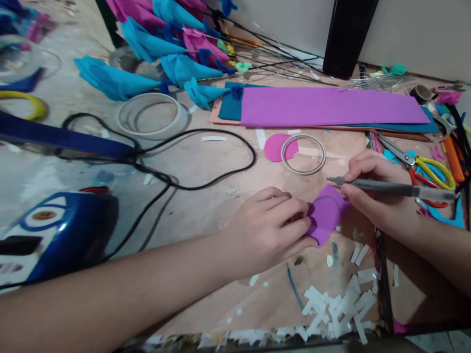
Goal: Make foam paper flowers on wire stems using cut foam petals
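Hands were both down at the near edge of the table [206, 230], which was a proper craft mess. The left hand [270, 223] had its fingers curled over the left edge of a small purple piece [326, 218], thumb tucked along the lower edge, so it was gripping and pinning it flat on the tabletop. That piece sat right between the two hands, with a thin grey curved line showing near its top. The right hand [371, 196] was clenched around a grey pen [386, 187], held almost level with its tip pointing left, just above the piece's upper corner; couldn't tell if the tip actually touched it. Just behind the hands lay a thin tape ring [303, 154] overlapping a pink disc [274, 147]. Further back a long purple sheet [331, 107] lay on top of a teal one. Scissors [430, 171] with yellow and red handles were just beside the right hand, on the far right. White paper strips [334, 304] were scattered in front of the hands. A black cable [206, 184] looped across the left half, near a bigger tape roll [152, 115] and a bunch of blue and pink paper cones [147, 54] at the back.
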Demonstrator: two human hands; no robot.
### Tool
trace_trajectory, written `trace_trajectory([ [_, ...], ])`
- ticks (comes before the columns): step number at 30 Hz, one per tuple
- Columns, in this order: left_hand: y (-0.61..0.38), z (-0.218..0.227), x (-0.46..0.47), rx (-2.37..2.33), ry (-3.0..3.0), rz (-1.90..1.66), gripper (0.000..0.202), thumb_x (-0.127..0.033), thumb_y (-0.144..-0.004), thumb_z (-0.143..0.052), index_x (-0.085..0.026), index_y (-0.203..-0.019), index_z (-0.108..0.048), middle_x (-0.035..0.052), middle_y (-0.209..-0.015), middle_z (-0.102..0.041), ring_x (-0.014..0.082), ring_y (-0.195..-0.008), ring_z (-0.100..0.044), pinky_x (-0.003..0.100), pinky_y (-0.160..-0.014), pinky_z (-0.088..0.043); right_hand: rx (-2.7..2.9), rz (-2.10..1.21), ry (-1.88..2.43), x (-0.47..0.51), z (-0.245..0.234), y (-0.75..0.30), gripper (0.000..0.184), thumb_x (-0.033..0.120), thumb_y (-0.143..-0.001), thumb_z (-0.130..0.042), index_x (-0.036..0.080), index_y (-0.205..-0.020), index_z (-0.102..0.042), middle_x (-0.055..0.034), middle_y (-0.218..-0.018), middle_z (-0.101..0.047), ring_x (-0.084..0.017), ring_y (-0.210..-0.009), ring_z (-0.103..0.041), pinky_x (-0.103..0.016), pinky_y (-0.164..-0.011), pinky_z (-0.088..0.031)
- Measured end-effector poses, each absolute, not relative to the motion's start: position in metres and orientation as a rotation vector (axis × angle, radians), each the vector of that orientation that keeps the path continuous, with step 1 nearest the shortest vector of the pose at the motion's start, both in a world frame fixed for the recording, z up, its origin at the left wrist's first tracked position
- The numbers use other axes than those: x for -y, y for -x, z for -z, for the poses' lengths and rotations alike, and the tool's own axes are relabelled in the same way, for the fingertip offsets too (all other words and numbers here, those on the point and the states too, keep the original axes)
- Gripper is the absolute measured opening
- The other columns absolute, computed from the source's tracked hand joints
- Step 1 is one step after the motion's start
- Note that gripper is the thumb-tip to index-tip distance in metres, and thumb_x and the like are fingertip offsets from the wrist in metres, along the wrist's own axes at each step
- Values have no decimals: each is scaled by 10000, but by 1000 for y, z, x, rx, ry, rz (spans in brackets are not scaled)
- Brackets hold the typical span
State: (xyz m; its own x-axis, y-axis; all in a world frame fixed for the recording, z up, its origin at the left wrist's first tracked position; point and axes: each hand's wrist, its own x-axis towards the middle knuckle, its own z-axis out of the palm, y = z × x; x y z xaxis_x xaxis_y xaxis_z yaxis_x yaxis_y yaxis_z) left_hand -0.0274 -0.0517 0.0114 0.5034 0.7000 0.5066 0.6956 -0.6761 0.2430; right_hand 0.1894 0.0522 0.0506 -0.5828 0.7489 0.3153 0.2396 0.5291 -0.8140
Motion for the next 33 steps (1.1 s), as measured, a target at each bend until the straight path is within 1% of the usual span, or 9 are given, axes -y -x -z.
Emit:
trace_trajectory([
  [4, 23, -10, 54, -1209, -2686, -974, 137, -298, -955, -667, -164, -942, -690, 61, -959, -734, 151, -842, -701, 312, -817, -610, 2175, -1086, 791, -45, -50, -188, 149, 154, -801, -715, 232, -808, -588, -7, -766, -610, -141, -666, -549, -285, -564, -438],
  [6, 22, -9, 55, -1205, -2688, -994, 91, -238, -946, -665, -152, -928, -688, 71, -964, -732, 158, -876, -704, 310, -854, -621, 2186, -1142, 764, -42, -46, -189, 156, 167, -806, -718, 229, -804, -575, -1, -765, -613, -124, -621, -527, -272, -528, -411],
  [8, 21, -9, 54, -1217, -2729, -1018, 58, -210, -929, -676, -153, -926, -688, 70, -971, -740, 162, -870, -702, 325, -861, -619, 2195, -1186, 710, -42, -41, -190, 169, 192, -809, -736, 228, -803, -570, -1, -770, -618, -118, -601, -515, -271, -522, -405],
  [10, 22, -10, 53, -1256, -2788, -1025, 47, -214, -919, -688, -167, -919, -690, 56, -957, -751, 161, -828, -695, 339, -824, -609, 2208, -1216, 652, -42, -38, -190, 194, 184, -800, -749, 228, -790, -560, -1, -760, -616, -127, -621, -528, -273, -541, -415],
  [13, 22, -11, 51, -1301, -2837, -1001, 52, -222, -912, -697, -172, -901, -689, 43, -914, -757, 158, -784, -688, 333, -768, -590, 2231, -1263, 583, -44, -36, -188, 206, 132, -793, -730, 227, -788, -546, 1, -753, -607, -141, -675, -552, -273, -577, -427],
  [19, 22, -10, 53, -1273, -2795, -1019, 39, -205, -913, -687, -167, -923, -684, 64, -942, -756, 167, -829, -704, 347, -838, -610, 2279, -1261, 630, -50, -37, -185, 194, 109, -788, -694, 222, -801, -536, 8, -765, -582, -116, -641, -491, -253, -544, -372],
  [22, 21, -9, 53, -1276, -2774, -1022, 39, -197, -907, -688, -163, -926, -686, 67, -935, -753, 173, -827, -706, 348, -828, -616, 2297, -1259, 674, -52, -38, -184, 187, 121, -770, -699, 217, -783, -539, 9, -759, -584, -111, -641, -493, -244, -543, -371],
  [28, 20, -10, 53, -1293, -2778, -998, 54, -210, -918, -678, -157, -914, -687, 60, -904, -747, 169, -810, -701, 337, -808, -620, 2263, -1303, 778, -51, -38, -182, 155, 149, -764, -685, 205, -767, -541, 16, -763, -565, -75, -573, -437, -215, -487, -341],
  [33, 20, -10, 53, -1305, -2770, -1008, 67, -214, -910, -693, -148, -902, -686, 59, -884, -749, 172, -796, -706, 334, -789, -620, 2233, -1354, 780, -51, -37, -182, 168, 138, -756, -691, 208, -765, -539, 22, -754, -559, -68, -541, -419, -217, -464, -336],
])
